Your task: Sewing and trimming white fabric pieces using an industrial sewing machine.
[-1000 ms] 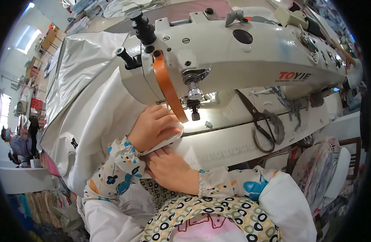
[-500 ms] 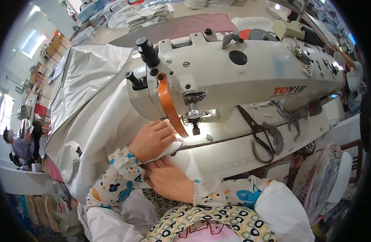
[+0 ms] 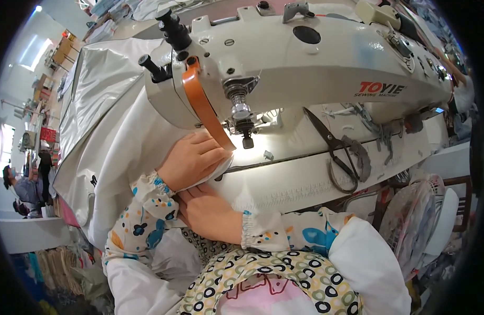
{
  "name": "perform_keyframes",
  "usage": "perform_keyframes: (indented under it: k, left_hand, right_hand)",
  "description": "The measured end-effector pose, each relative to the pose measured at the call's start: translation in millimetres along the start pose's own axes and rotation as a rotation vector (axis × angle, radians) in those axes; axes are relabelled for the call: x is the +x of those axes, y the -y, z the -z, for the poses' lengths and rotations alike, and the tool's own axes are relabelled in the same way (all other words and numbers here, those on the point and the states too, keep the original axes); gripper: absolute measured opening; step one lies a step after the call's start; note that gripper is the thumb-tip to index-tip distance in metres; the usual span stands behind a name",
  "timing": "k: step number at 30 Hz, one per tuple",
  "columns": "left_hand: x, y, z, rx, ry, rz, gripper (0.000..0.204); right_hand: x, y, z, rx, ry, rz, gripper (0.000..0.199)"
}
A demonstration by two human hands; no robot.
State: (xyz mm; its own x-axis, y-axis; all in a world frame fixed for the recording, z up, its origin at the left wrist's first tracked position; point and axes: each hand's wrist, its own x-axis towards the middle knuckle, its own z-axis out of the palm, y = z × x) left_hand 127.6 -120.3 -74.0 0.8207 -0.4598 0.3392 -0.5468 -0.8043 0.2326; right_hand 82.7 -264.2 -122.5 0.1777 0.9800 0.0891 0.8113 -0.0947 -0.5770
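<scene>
Beside the needle area of a white sewing machine (image 3: 273, 68), my left hand (image 3: 192, 160) rests on white fabric (image 3: 121, 128), its bent fingers closed over the cloth near the lower end of an orange strip (image 3: 202, 102). Just below it, my right hand (image 3: 213, 214) points left with its fingers together at the fabric's near edge. That edge partly covers the right fingertips, and the thumb is hidden. A lamp lights the spot by the needle, which the strip and metal parts partly block.
Dark-handled scissors (image 3: 334, 144) lie on the machine bed right of the needle, next to grey fabric scraps (image 3: 357, 157). Ruler marks run along the bed's front plate (image 3: 284, 191). A shiny silver sheet (image 3: 103, 79) spreads at the left. A fan (image 3: 410, 231) stands at the lower right.
The whole view has shifted, so the machine appears higher and slightly larger. Both hands stay on the fabric in nearly the same place beside the needle.
</scene>
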Motion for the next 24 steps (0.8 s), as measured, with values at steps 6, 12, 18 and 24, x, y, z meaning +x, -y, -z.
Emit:
perform_keyframes:
  k: [6, 12, 18, 24]
  left_hand:
    - [3.4, -6.3, 7.4, 0.154, 0.157, 0.046, 0.021]
    - [3.5, -2.9, 9.9, 0.03, 0.142, 0.122, 0.016]
    - [-8.5, 23.5, -0.9, -0.033, 0.083, 0.144, 0.018]
    - [-8.3, 28.1, 5.9, -0.031, 0.092, -0.002, 0.03]
  right_hand:
    - [-0.3, -2.8, -0.2, -0.063, -0.308, 0.071, 0.032]
    - [1.6, -6.3, -1.2, -0.025, -0.328, 0.1, 0.028]
    - [19.9, -0.7, 1.2, -0.153, -0.373, 0.164, 0.022]
    - [28.6, 0.8, 2.2, -0.032, -0.107, 0.213, 0.023]
